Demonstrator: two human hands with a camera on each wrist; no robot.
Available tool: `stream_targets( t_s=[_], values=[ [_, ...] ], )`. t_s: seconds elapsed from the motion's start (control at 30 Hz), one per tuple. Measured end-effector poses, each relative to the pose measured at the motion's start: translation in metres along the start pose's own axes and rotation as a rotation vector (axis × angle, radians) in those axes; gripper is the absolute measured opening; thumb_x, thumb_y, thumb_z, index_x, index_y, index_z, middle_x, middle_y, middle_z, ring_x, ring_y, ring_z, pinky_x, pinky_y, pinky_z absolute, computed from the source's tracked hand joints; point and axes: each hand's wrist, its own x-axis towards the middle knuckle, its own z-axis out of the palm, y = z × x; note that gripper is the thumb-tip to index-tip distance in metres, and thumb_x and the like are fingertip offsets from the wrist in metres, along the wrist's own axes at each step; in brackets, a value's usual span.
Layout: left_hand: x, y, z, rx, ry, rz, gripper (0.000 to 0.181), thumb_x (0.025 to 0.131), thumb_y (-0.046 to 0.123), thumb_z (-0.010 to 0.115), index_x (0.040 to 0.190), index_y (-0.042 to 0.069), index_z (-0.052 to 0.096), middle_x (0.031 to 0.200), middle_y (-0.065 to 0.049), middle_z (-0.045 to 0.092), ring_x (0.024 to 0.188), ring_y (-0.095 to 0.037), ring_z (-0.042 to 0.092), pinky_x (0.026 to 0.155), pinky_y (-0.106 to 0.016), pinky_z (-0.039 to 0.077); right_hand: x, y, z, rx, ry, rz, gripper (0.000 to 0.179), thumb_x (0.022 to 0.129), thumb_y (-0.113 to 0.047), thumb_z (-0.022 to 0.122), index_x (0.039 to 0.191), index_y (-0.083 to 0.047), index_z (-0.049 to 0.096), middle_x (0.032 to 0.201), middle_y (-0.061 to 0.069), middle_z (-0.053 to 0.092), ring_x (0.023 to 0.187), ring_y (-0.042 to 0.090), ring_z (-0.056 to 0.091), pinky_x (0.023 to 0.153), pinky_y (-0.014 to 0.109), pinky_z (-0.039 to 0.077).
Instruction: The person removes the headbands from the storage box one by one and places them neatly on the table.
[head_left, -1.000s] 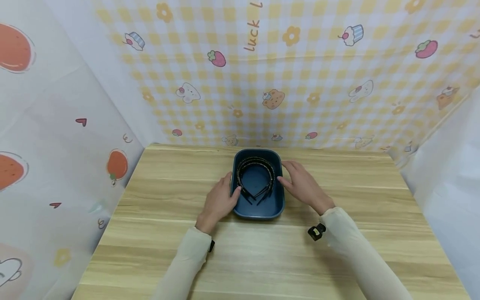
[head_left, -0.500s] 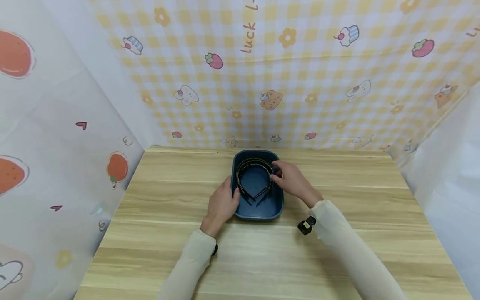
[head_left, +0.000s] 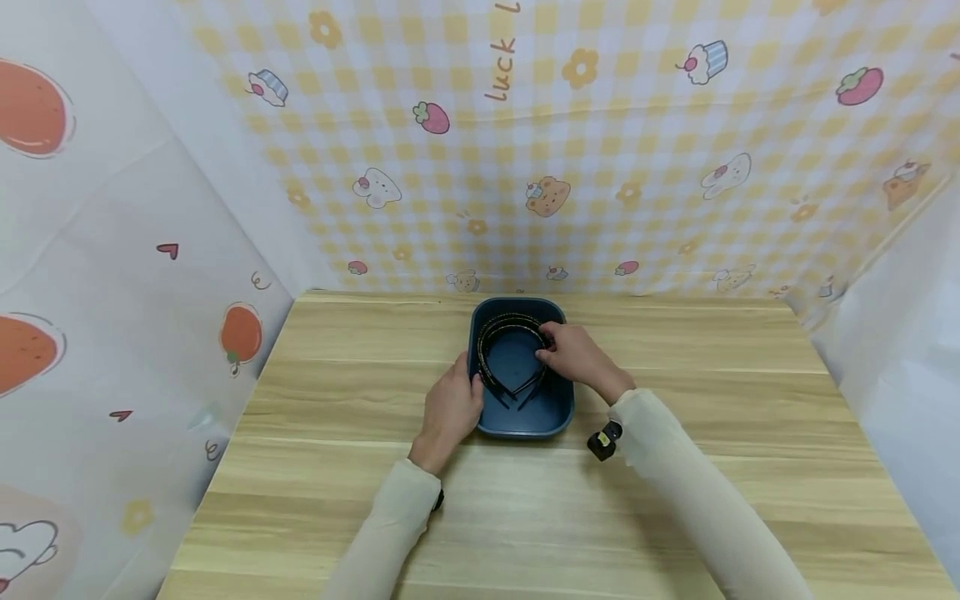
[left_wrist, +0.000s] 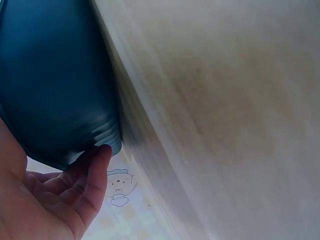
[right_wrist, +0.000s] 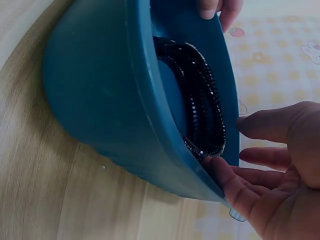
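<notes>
Near the middle of the worktop's (head_left: 705, 358) back edge, the left hand (head_left: 448, 404) holds the side of a blue tub (head_left: 525, 427), and the right hand (head_left: 581, 357), thumb and fingers apart, dips in beside the black headbands (right_wrist: 205, 100).

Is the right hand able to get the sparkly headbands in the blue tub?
Probably yes. The right hand reaches over the edge of the blue tub, with fingertips right by the headbands. No lid blocks the top, and the left hand holds the opposite side.
</notes>
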Motion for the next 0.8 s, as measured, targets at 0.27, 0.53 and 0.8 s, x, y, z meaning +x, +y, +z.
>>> stream_targets(
  t_s=[0.27,0.53,0.8],
  values=[
    [0.0,-0.001,0.002,-0.023,0.006,-0.002,0.043,0.1,0.016,0.054,0.14,-0.001,0.051,0.123,-0.018,0.067,0.098,-0.034,0.07,0.073,-0.047,0.056,0.004,-0.002,0.004,-0.036,0.042,0.017,0.043,0.094,-0.012,0.065,0.131,0.009,0.056,0.119,0.025,0.066,0.1,0.033,0.068,0.086,0.044,0.055],
    [-0.002,-0.004,0.003,-0.018,0.03,0.007,0.041,0.099,0.014,0.055,0.137,-0.002,0.053,0.122,-0.018,0.068,0.096,-0.035,0.07,0.073,-0.048,0.056,0.006,-0.005,0.01,-0.04,0.064,0.019,0.035,0.093,-0.014,0.067,0.121,0.006,0.064,0.111,0.021,0.07,0.103,0.034,0.066,0.09,0.046,0.053],
    [-0.001,-0.003,0.004,-0.014,0.041,0.016,0.04,0.098,0.013,0.055,0.135,-0.003,0.054,0.119,-0.019,0.069,0.094,-0.036,0.07,0.071,-0.049,0.056,0.009,-0.004,0.015,0.007,0.106,0.063,0.03,0.092,-0.014,0.069,0.116,0.005,0.067,0.107,0.019,0.072,0.099,0.031,0.068,0.087,0.043,0.055]
  ],
)
